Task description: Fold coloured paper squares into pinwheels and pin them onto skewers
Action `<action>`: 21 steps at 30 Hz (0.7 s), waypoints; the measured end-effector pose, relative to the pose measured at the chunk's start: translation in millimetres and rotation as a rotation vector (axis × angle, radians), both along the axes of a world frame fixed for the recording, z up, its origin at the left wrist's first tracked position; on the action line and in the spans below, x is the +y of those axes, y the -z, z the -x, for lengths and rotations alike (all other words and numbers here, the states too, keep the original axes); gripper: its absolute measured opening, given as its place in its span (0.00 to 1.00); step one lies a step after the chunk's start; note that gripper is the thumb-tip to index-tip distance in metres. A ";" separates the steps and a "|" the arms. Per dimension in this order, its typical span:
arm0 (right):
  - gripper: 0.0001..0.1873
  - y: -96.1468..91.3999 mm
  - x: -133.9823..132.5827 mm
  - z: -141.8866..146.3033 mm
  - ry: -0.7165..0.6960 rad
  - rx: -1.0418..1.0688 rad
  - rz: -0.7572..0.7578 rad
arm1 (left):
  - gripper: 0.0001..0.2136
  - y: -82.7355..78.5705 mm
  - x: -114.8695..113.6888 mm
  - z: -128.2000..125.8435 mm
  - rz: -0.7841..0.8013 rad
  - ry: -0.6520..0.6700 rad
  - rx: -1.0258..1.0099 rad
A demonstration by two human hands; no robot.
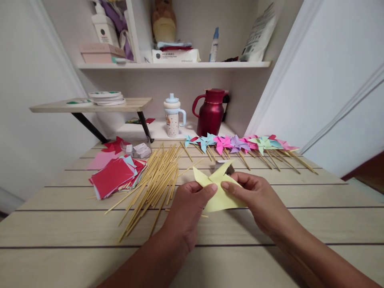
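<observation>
A yellow paper pinwheel (222,200), partly folded, is held above the table between both hands. My left hand (195,198) pinches its left side, the thumb lying on the front. On the right side my right hand (249,190) grips the paper, thumb near the middle and fingers behind. Two pointed blades stick up at the top; the lower part is a flat sheet. Just behind the paper a small grey box (220,163) shows in part. To the left of my left hand lies a loose heap of thin wooden sticks (156,180).
Coloured paper squares (112,176) are stacked at the left, near small clear packets (141,150). Finished pinwheels on sticks (223,144) line the back right. Behind them stand a red thermos jug (210,114) and a speckled cup (172,122). A small raised shelf (135,105) stands back left.
</observation>
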State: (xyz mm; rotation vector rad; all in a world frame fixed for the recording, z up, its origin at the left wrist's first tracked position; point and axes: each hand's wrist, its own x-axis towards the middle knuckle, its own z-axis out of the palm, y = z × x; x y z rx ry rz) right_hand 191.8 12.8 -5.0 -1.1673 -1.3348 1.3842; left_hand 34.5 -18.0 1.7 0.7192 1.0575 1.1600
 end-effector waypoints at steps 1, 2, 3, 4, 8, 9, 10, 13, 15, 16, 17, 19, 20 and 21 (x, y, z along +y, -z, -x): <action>0.18 -0.3 -0.6 0.8 -0.001 -0.002 0.001 | 0.12 -0.1 -0.2 -0.7 0.007 -0.011 0.012; 0.18 -0.6 -1.1 1.7 -0.001 -0.004 0.003 | 0.12 -0.4 -0.6 -1.6 0.012 -0.023 0.021; 0.18 -0.8 -1.7 2.9 -0.001 -0.002 0.004 | 0.12 -0.7 -0.9 -2.4 0.016 -0.036 0.029; 0.19 -0.8 -2.3 4.0 -0.003 0.003 0.006 | 0.11 -1.1 -1.2 -3.0 0.018 -0.047 0.034; 0.17 0.4 -2.2 6.0 -0.031 0.038 0.002 | 0.10 -1.2 -0.2 -1.7 0.032 -0.084 0.038; 0.15 1.1 -1.0 5.1 -0.027 0.041 -0.029 | 0.10 -0.8 0.9 0.0 0.038 -0.083 0.031; 0.14 1.9 1.0 3.5 -0.013 0.040 -0.072 | 0.10 -0.4 2.4 2.1 0.041 -0.079 0.020; 0.14 4.4 9.9 -5.5 0.070 0.060 -0.217 | 0.10 -0.6 7.7 9.4 0.037 -0.079 -0.015; 0.14 5.0 16.3 -13.2 0.107 0.087 -0.301 | 0.08 -2.3 10.6 13.9 0.032 -0.088 -0.026; 0.13 4.9 18.8 -16.9 0.116 0.082 -0.348 | 0.07 -3.6 11.6 15.6 0.037 -0.091 -0.026; 0.10 4.5 20.6 -20.2 0.111 0.063 -0.397 | 0.06 -4.9 12.3 17.1 0.046 -0.091 -0.024; 0.03 3.1 21.6 -24.9 0.059 -0.008 -0.492 | 0.05 -7.3 12.9 18.8 0.064 -0.083 -0.024; 0.01 2.4 21.1 -26.1 0.018 -0.043 -0.527 | 0.05 -8.2 12.9 19.2 0.071 -0.076 -0.026; 0.02 1.9 20.1 -26.5 -0.022 -0.072 -0.552 | 0.05 -8.8 12.9 19.4 0.074 -0.070 -0.029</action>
